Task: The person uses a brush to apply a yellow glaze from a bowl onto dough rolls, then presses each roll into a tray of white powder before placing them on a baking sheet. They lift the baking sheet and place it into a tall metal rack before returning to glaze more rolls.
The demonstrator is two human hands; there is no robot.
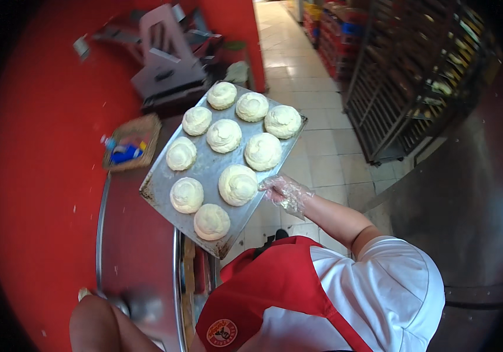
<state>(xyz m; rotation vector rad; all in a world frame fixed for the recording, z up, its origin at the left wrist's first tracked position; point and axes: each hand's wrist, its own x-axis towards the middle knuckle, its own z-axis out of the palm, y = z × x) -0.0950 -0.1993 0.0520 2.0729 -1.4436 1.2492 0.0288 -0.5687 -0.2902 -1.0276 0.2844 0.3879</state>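
My right hand (283, 193), in a clear plastic glove, grips the right edge of a metal baking tray (209, 167). The tray is held up at a slant, with dark, worn corners. Several round, pale, swirled dough buns sit apart on it; the large bun (238, 185) lies closest to my fingers. My bent left arm (96, 325) shows at the lower left, but its hand does not show.
A reddish, metal-edged counter (140, 234) lies below the tray at left. Beyond it are a wicker basket (148, 132) with a blue item and a grey machine (166, 56). A tall tray rack (404, 76) and stacked red crates (339, 35) flank the tiled floor (316, 111).
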